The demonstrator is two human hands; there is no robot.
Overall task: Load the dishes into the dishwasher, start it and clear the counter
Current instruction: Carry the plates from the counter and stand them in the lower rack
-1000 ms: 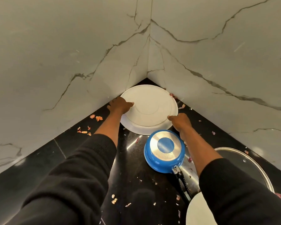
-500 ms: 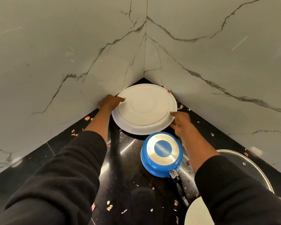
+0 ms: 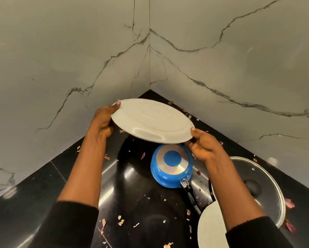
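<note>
Plate (image 3: 152, 120) position: clear of the counter (image 3: 43, 194), in the corner between the two walls, underside up and tilted, the right side apparently lower; its near edge overhangs the inverted pan (image 3: 171, 165).

Left hand (image 3: 103, 120): grips the far left rim, thumb tip on top, fingers hidden beneath. Right hand (image 3: 203, 145): pinches the near right rim, thumb on top.

Hazards, as judged from this position:

1. Slip; both holds are at the rim only, and the surface looks smooth; a loosened pinch on the lower side would likely drop the plate onto the pan directly below; chipping probable.
2. Wall strike; the far rim sits near the left wall; any rotation during the lift could knock it.
3. Forearm sweep; the right forearm passes over a second plate (image 3: 212, 228) and beside the lid (image 3: 257, 185); a low withdrawal could drag either.
4. Scraps (image 3: 120, 221) litter the counter; the dishwasher is not in view, so the carry path cannot be assessed.
</note>
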